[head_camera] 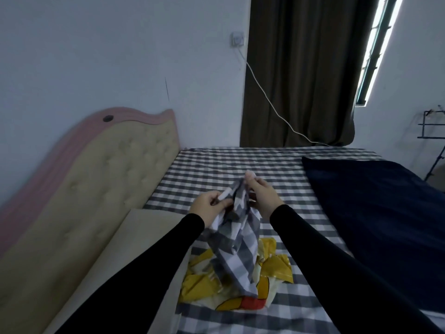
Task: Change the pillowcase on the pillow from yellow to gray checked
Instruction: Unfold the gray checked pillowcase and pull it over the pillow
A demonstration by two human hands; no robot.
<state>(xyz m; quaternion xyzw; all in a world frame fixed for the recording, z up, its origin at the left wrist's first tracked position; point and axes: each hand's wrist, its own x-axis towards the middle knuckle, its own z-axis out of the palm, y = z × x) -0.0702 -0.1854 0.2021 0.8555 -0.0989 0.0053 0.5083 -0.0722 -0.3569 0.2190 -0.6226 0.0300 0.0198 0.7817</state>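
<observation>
A: Starting on the left, what's that pale slab along the headboard [115,165]?

B: It looks like the bare pillow [134,239], lying at the bed's edge below the left forearm. I'd guess it was put there to keep it within reach but out of the way while the cases are sorted

A: And the left hand [209,205]?

B: Fingers curled tight, pinching one edge of the gray checked pillowcase [234,247]. It's held up so the cloth hangs free above the sheet [240,165] and, I'd judge, the opening can be found

A: What's under it?

B: The yellow pillowcase [274,268], crumpled on the bed directly below the hanging cloth. It looks already off the pillow, discarded there

A: The right hand [265,196]?

B: Also closed in a pinch, thumb and fingers gripping the top edge just beside the left, probably to spread the mouth apart

A: Further right?

B: A dark blue blanket [375,213], well apart, and a curtain [301,68] behind
</observation>
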